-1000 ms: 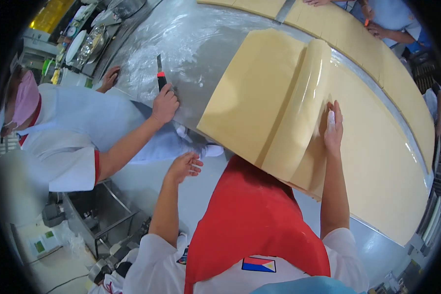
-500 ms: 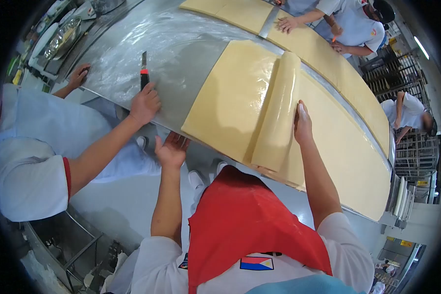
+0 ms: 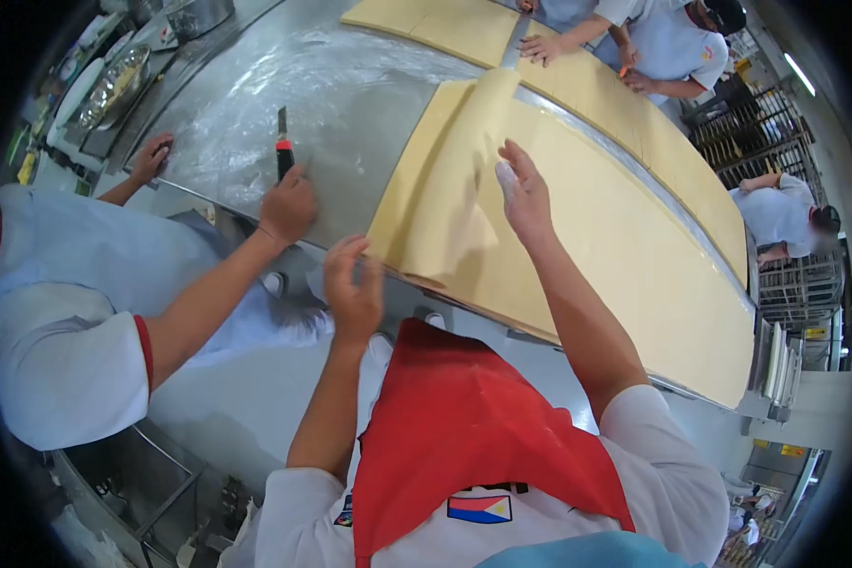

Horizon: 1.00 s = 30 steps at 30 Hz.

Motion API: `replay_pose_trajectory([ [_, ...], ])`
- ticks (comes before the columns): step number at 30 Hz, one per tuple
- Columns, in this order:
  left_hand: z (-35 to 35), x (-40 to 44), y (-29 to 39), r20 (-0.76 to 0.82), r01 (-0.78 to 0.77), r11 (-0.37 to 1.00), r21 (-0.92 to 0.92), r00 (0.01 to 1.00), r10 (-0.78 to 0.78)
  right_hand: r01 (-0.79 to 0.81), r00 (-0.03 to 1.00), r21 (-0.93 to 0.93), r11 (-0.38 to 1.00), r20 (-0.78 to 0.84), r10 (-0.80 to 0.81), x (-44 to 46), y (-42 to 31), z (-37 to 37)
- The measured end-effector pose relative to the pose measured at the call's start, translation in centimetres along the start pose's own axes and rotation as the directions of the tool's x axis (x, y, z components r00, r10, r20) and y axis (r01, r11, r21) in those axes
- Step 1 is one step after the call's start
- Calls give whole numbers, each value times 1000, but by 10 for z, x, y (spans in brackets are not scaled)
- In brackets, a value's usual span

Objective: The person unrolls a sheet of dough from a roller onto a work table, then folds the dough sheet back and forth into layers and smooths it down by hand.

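A big sheet of pale yellow dough (image 3: 615, 227) lies on the metal table, with a thick dough roll (image 3: 450, 185) across its left part. Left of the roll, a narrow flat strip of dough (image 3: 402, 180) shows. My right hand (image 3: 525, 194) is raised over the sheet just right of the roll, fingers stretched and holding nothing; flour whitens the thumb. By the table's near edge, at the sheet's near left corner, my left hand (image 3: 353, 293) is up with loosely bent, parted fingers and nothing in it. Whether it touches the dough I cannot tell.
On the left a co-worker's hand (image 3: 289, 204) holds a black-and-red-handled blade (image 3: 283, 147) over the floured metal table (image 3: 331, 104). Across the table, co-workers' hands (image 3: 541, 49) rest by another long dough strip (image 3: 634, 123). A metal bowl (image 3: 115, 87) stands far left; racks (image 3: 753, 133) stand right.
The dough roll has moved left, so the flat dough on its left is narrower and that on its right wider. My right hand moved left and away from me; my left hand rose.
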<state>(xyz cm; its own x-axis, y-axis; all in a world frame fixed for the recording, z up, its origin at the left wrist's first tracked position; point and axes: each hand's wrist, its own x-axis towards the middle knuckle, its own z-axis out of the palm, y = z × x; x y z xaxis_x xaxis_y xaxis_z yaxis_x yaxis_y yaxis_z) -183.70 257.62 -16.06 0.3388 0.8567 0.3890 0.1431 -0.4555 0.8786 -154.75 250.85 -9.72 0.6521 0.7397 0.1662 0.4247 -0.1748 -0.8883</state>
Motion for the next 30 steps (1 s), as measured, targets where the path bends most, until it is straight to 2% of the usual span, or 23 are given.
replay_pose_trajectory([
  [1,6,13,18,52,-177,977,121,984,171,0,1000,-200,980,3,0,-1,11,4],
  [2,8,21,40,172,-255,925,282,962,213,11,1000,-198,980,13,-8,-2,23,13],
  [3,11,27,56,298,-339,839,425,928,224,19,999,-335,942,50,-2,-3,37,22],
  [4,14,31,64,289,-331,837,436,932,218,33,996,-462,886,86,8,-2,45,32],
  [5,16,34,69,396,-380,771,511,900,181,61,985,-456,888,174,22,1,53,43],
  [6,14,41,62,442,-400,731,553,884,150,71,982,-447,892,189,16,1,48,55],
  [7,12,49,55,487,-425,688,589,865,118,123,969,-574,809,245,27,0,40,67],
  [8,12,60,32,454,-333,682,651,891,1,180,954,-683,708,296,43,1,33,78],
  [9,8,71,15,414,-239,664,708,903,-116,190,951,-672,716,308,37,4,28,85],
  [10,0,80,7,407,-234,653,720,905,-126,209,950,-717,666,309,35,6,25,91],
  [11,-7,88,-1,368,-136,718,683,913,-178,224,951,-758,613,309,34,10,23,96],
  [12,-12,96,0,335,-38,772,634,914,-230,226,949,-747,625,314,33,16,22,99],
  [13,-11,99,4,336,-42,763,645,912,-234,235,944,-738,633,328,32,25,23,101],
  [15,0,101,18,355,-272,434,859,927,-122,234,943,-722,651,332,30,46,23,107],
  [19,20,119,17,386,-300,440,847,915,-119,209,938,-668,715,344,48,92,21,122],
  [24,28,133,13,385,-251,481,840,900,-202,122,934,-611,782,336,117,130,20,146],
  [25,30,135,10,391,-257,468,846,895,-215,139,939,-632,762,328,101,132,23,150],
  [27,34,136,3,358,-255,479,840,924,-137,156,939,-643,750,332,89,133,26,156],
  [30,36,139,-1,374,-298,379,876,917,-143,132,940,-588,798,329,87,139,20,161],
])
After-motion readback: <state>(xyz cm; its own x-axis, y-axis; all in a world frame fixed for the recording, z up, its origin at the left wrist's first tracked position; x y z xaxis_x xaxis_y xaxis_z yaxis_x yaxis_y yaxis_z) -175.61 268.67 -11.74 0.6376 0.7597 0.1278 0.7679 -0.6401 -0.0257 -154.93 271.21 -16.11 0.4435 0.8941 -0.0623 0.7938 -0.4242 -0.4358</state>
